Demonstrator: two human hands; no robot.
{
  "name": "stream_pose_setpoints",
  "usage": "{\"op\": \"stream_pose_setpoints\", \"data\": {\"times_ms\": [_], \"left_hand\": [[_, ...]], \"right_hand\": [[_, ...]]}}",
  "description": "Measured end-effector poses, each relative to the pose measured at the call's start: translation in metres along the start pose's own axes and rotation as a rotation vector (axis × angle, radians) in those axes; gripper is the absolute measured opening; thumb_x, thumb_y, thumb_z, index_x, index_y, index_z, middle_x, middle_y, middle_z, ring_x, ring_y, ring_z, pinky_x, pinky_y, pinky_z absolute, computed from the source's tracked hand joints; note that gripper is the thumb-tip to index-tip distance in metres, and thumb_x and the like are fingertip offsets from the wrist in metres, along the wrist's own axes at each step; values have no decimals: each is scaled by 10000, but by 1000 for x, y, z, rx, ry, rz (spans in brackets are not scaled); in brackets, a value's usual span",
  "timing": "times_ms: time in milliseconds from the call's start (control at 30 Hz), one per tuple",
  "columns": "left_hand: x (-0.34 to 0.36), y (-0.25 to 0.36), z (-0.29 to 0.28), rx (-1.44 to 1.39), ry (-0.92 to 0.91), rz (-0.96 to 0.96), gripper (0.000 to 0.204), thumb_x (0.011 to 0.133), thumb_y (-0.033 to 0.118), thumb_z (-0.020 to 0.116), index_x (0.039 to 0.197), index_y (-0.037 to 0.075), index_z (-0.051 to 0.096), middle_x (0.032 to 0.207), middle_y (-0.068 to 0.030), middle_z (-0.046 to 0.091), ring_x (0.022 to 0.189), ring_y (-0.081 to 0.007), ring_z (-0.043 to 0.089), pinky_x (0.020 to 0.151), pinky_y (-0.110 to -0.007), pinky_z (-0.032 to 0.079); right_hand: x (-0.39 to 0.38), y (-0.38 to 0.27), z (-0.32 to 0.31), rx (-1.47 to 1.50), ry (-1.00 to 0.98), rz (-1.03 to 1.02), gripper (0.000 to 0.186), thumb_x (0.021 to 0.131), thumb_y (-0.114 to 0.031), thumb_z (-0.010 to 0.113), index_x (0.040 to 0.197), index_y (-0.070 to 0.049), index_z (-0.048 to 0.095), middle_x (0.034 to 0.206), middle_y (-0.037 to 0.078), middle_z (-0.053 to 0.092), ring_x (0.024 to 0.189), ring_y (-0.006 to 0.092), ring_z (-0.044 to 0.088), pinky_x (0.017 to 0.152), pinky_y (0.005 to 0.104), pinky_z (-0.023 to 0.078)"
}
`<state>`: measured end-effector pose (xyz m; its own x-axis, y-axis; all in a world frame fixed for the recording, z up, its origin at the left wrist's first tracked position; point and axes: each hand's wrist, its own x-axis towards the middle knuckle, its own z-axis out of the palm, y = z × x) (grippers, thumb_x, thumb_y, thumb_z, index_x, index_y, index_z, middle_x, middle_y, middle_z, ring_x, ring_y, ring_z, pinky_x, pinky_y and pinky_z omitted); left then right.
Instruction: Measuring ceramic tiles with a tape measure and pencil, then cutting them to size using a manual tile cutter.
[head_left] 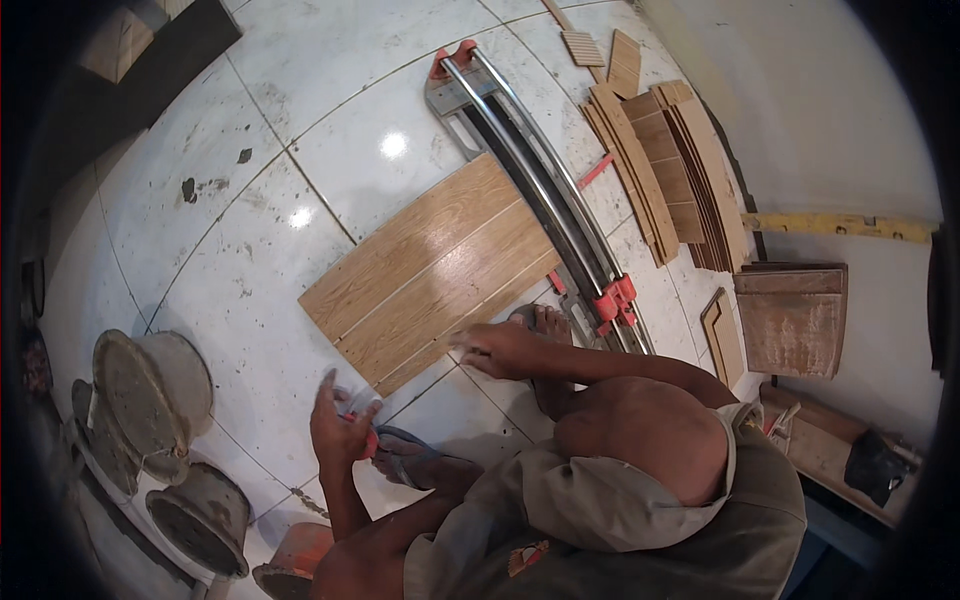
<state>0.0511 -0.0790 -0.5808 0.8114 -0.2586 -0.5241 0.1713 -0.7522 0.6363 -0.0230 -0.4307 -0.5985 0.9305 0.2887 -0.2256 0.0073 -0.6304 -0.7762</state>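
A wood-look plank tile [430,270] lies flat on the white floor, its right end under the rails of a manual tile cutter [530,170]. My right hand [495,350] rests with fingers spread on the tile's near corner, close to the cutter's red handle [615,300]. My left hand [340,425] is closed around a small red and white object, just off the tile's near edge; what the object is I cannot tell. I am squatting, with my sandalled feet [410,455] right beside both hands.
Cement-crusted buckets [150,390] stand at the left and an orange bucket [300,560] at the bottom. Cut tile strips [670,170] are stacked at the upper right near a yellow level [840,225]. A stack of brown tiles [795,315] leans by the wall.
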Motion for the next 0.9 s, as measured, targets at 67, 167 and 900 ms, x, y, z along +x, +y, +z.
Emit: {"op": "stream_pose_setpoints", "data": {"times_ms": [67,167,900], "left_hand": [[7,-7,1,-22,221,-117,889,694,216,940,1466,60,527,1080,-145,622,918,-297,655,796,-421,557],[15,-25,-9,250,355,66,876,682,213,947,1446,60,547,1061,-130,614,957,-309,636,841,-418,549],[83,24,88,-815,488,-133,366,1061,388,609,1047,23,585,919,-54,672,798,-126,618,735,-301,520]], "right_hand": [[-15,7,-13,83,-19,158,264,986,-255,664,1092,-13,656,972,156,691,950,319,715,727,390,581],[-32,22,-25,969,-141,861,355,989,-293,685,1198,-12,628,1129,187,711,981,288,732,803,396,612],[-29,61,-14,1493,352,749,488,1042,-570,537,1138,-101,627,1137,132,725,649,118,528,596,284,438]]}}
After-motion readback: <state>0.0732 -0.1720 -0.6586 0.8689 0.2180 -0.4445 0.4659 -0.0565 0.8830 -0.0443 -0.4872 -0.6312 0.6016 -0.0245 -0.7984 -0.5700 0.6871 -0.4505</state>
